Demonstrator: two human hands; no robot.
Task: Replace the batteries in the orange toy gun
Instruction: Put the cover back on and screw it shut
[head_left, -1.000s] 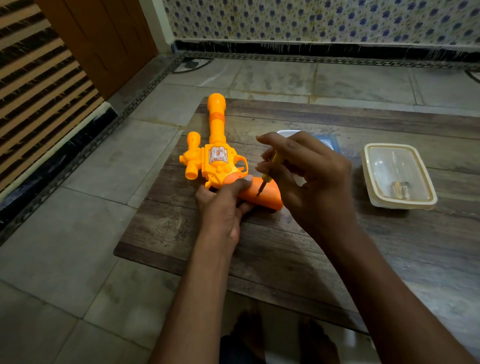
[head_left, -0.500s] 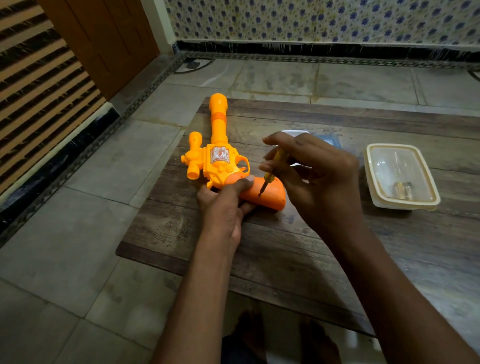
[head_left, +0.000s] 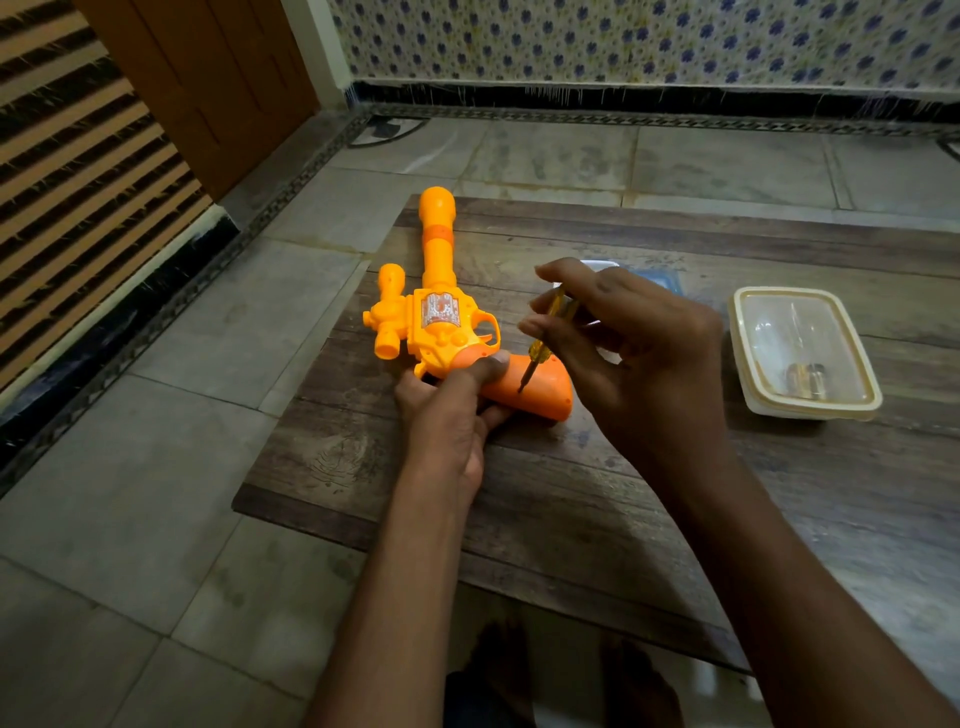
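Unscrewing, likely: right hand (head_left: 639, 358) pinches yellow-handled screwdriver (head_left: 540, 349) on orange plastic toy gun (head_left: 441, 322), gripped by left hand (head_left: 447, 421); next, steady turns.

Toy gun (head_left: 439, 332): glossy smooth orange plastic. Table (head_left: 571, 493): matt wood w/ rough grain. Container (head_left: 805, 353): clear glossy plastic. Screwdriver (head_left: 538, 349): translucent plastic handle, metal shaft

1. The head camera is looking forward and down onto the table (head_left: 571, 519) from above its near edge.
2. It is sitting near: the gun (head_left: 439, 322), left hand (head_left: 447, 421) and right hand (head_left: 649, 364) are filling mid-frame.
3. It is facing the far wall (head_left: 623, 41).
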